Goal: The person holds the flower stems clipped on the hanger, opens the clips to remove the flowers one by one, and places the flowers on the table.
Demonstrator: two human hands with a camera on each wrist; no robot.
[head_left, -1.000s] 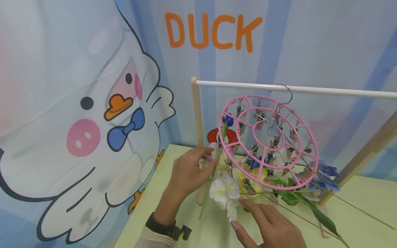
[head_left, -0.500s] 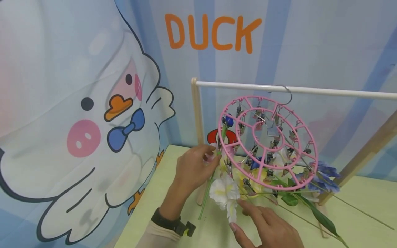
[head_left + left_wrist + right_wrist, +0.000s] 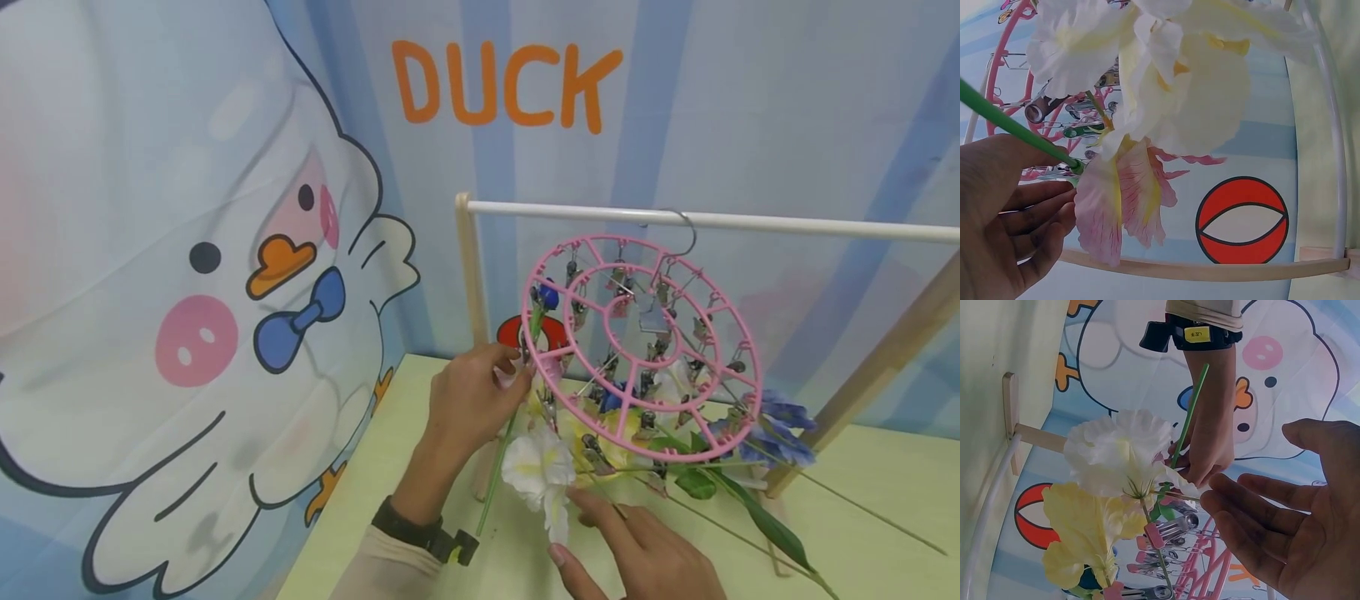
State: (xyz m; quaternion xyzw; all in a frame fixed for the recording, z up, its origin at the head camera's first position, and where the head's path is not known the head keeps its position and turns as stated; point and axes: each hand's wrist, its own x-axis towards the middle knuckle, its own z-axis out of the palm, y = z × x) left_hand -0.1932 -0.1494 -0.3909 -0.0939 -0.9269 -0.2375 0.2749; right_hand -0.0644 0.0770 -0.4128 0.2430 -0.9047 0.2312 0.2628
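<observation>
A pink round clip hanger [image 3: 637,367] with many small metal clips hangs by its hook. At its left edge a blue flower bud [image 3: 549,293] sits on a green stem [image 3: 491,487] that runs down below the ring. My left hand [image 3: 476,396] pinches this stem between thumb and fingers, beside the ring's rim. A pink flower [image 3: 1119,200] hangs next to those fingers. My right hand [image 3: 648,546] is spread with loose fingers, its fingertips right at the lower petals of a white flower [image 3: 538,471]. In the right wrist view the palm holds nothing.
The hanger's hook rests on a white rod [image 3: 787,222] between wooden posts [image 3: 472,275]. Yellow flowers [image 3: 1085,534] and blue-violet petals [image 3: 783,429] cluster under the ring. Long stems and a green leaf [image 3: 772,525] stretch right over the pale table [image 3: 885,500].
My left hand has slid a little up the stem, closer to the ring's rim. The right hand stays by the white flower. The head view has shifted slightly.
</observation>
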